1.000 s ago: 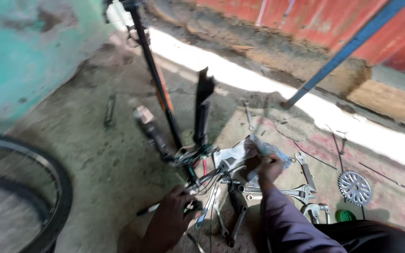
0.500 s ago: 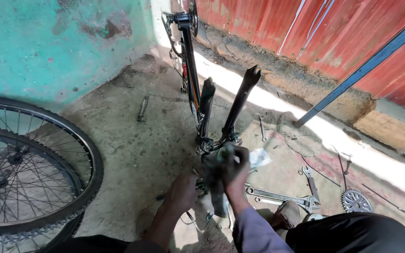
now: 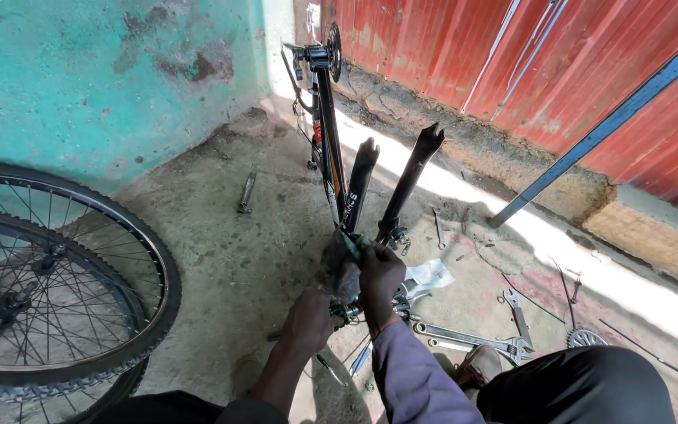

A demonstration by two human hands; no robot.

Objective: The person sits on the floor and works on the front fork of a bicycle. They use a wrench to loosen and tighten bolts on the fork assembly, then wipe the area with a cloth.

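we've got our right hand closed around a grey rag, pressed on the bike frame where the fork legs start. left hand is curled round the frame just below it. spanners lie right of both hands.

Crumpled clear plastic packet — on the ground beside the right hand.

An upturned bicycle frame with its black fork pointing up is gripped near the fork crown by the left hand and right hand, a grey rag pressed under the right. Spanners lie on the concrete floor; bicycle wheels lean at the left edge.
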